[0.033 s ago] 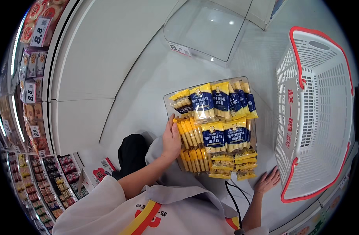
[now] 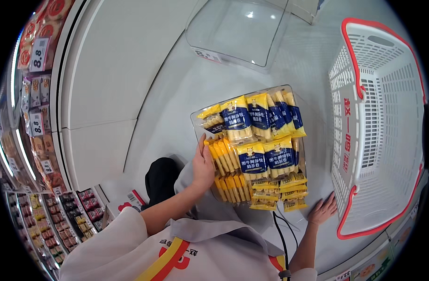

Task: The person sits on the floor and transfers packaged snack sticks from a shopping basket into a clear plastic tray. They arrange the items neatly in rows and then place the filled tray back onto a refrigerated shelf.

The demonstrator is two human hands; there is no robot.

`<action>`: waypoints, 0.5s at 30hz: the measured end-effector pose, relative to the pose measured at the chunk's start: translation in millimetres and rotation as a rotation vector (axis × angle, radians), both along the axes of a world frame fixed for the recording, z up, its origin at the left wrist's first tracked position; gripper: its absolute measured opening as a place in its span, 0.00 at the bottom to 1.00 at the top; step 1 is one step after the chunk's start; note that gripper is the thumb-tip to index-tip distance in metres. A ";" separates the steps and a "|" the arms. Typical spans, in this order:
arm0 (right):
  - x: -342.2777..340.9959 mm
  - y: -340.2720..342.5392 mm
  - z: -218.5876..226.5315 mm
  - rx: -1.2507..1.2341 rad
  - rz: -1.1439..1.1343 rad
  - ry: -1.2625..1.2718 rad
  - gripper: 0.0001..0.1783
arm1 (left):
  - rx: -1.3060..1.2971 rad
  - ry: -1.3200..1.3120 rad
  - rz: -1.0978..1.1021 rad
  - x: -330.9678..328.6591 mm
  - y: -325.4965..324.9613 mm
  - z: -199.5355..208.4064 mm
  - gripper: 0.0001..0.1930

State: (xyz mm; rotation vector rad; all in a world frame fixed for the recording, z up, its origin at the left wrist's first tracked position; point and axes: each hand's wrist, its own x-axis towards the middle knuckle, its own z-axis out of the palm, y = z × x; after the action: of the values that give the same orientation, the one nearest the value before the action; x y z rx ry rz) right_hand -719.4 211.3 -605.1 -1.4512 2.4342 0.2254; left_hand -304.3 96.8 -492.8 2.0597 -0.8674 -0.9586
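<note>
In front of me a clear plastic bin (image 2: 194,122) is filled with yellow-and-blue snack packets (image 2: 252,158) of pale stick-shaped rolls. Some packets face up in rows, while others stand on edge along the left or lie stacked at the near right. My left hand (image 2: 203,165) grips the bin's left wall beside the edge-on packets, its fingers partly hidden. Past the bin's near right corner, my right hand (image 2: 322,210) rests on the floor with fingers stretched out, holding nothing. Its fingertips lie close to the white shopping basket.
A white shopping basket (image 2: 341,112) with red handles stands at the right. Beyond the filled bin sits another clear bin (image 2: 240,33) with a price tag. White cabinet fronts (image 2: 102,70) and shelves of packaged snacks (image 2: 41,93) line the left. A black cable (image 2: 281,234) hangs near me.
My view has shifted slightly, so the bins and basket appear a little higher in it. Both hands keep their places, left at the bin and right on the floor.
</note>
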 end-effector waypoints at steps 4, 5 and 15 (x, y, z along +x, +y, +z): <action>4.0 3.1 -6.7 -0.033 -0.068 -0.079 0.28 | 0.088 -0.009 -0.011 2.8 -7.3 11.1 0.24; 4.7 -2.3 -1.1 0.059 -0.171 -0.185 0.28 | 0.107 -0.016 0.015 1.1 -9.0 11.3 0.24; -23.4 35.9 -48.2 -0.018 -0.052 -0.126 0.26 | 0.097 0.003 -0.117 18.9 -1.3 0.0 0.25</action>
State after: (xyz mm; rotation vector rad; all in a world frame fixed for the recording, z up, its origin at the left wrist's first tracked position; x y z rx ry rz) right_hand -742.8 247.2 -653.3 -1.3642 2.3746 0.0984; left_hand -285.4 95.5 -492.8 2.1067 -0.9659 -1.0856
